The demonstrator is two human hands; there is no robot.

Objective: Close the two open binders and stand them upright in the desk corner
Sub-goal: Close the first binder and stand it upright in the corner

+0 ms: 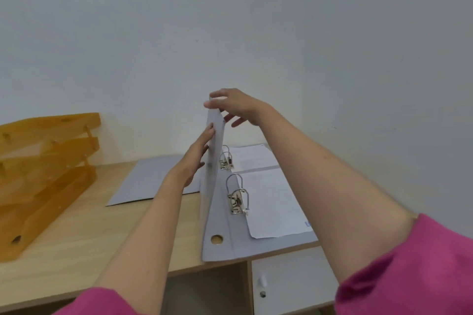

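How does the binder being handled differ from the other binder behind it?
The near binder has its left cover raised almost upright; the far binder has its lying flat on the desk. The left hand presses the near binder's cover and the right hand touches its top edge; no hand touches the far binder. Both are grey, with metal ring clips and white paper.

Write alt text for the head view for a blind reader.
The cover of the near grey binder stands nearly upright, left hand flat against it, right hand at its top edge. A second binder lies open behind; amber trays stand left on the desk.
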